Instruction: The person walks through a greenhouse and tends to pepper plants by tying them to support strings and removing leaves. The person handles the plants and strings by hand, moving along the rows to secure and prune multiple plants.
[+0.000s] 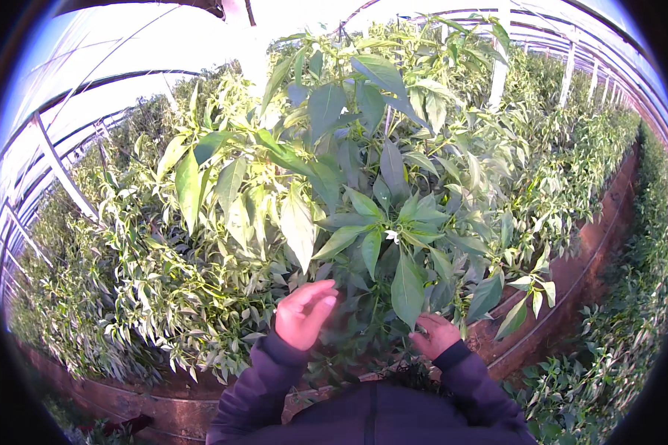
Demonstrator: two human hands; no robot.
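A tall pepper plant with broad green leaves and a small white flower rises right before me. My left hand is raised in front of its lower foliage, thumb and fingers apart with a gap between them, and nothing shows in it. My right hand is low at the plant's right side, at the tip of a large hanging leaf. Its fingers are bent near that tip; whether they pinch it cannot be made out. Both arms wear dark sleeves.
Dense pepper rows spread on both sides. White posts and curved hoops of a greenhouse frame stand around and behind them. A reddish soil path with a thin hose or line runs along the right. More soil lies at the lower left.
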